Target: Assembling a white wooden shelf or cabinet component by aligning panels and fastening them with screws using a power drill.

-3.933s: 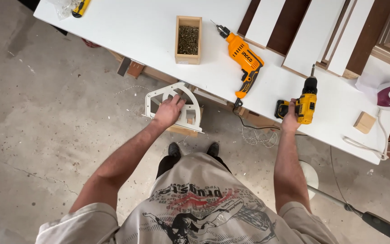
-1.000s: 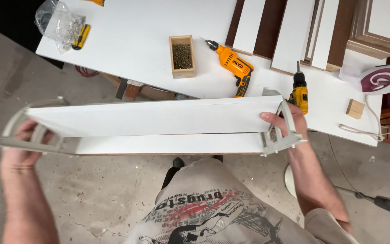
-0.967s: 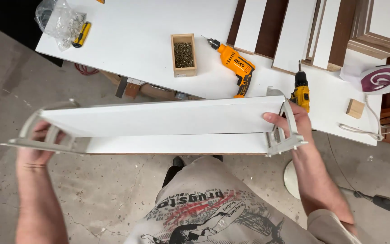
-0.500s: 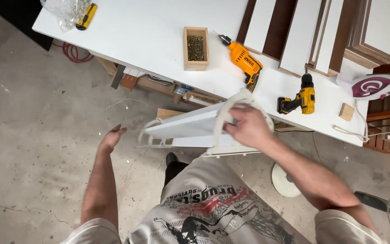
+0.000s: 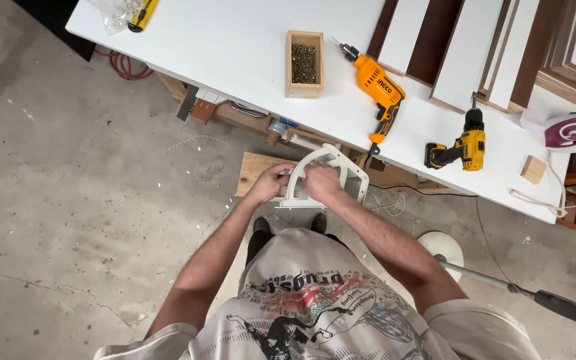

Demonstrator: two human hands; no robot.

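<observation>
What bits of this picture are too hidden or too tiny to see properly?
Head view, the only one:
- The long white shelf with curved end brackets: seen end-on, its length hidden behind the top bracket and both hands.
- Left hand and right hand: fingertips tucked behind the bracket, grip unclear.
- Small wooden box: its contents too small to identify.
- Clear plastic bag: cut off by the top edge.

The person wears a light grey short-sleeved T-shirt (image 5: 315, 313) with a black and red picture, and dark shoes (image 5: 261, 225).
</observation>
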